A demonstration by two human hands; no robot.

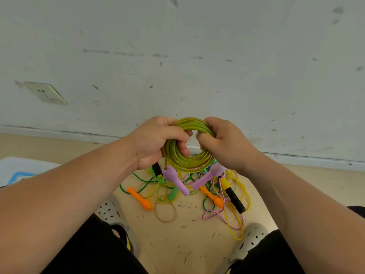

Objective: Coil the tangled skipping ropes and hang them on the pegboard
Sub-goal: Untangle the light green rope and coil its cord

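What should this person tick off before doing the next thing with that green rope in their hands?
1. Green coil wound in neat loops: ok.
2. Left hand and right hand both grip it: ok.
3. Purple handles hang below the coil: ok.
4. Coil tied off: not ok, no tie visible; a rubber band lies on the floor.
5. Pegboard within reach: cannot tell, it is not in view.
6. Other ropes untangled: not ok, heaped on the floor.

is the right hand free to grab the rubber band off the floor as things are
Probably not yet: the right hand grips the green coil together with the left hand. The rubber band lies uncovered on the floor below, so letting go should suffice.
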